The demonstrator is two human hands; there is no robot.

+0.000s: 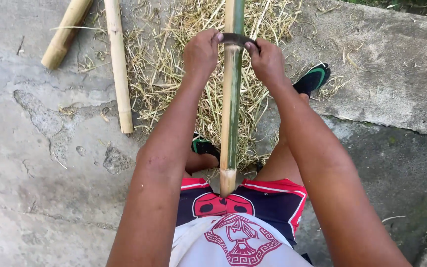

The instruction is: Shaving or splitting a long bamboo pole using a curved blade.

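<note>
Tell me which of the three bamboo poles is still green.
The bamboo pole between the left hand and right hand, under the blade. The two poles lying at upper left are pale tan.

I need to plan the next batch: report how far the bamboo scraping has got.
Done: a heap of shavings lies underneath, and two pale poles sit aside. In hand: left hand and right hand hold a curved blade across the green bamboo pole. Left: green skin on most of it.
</note>
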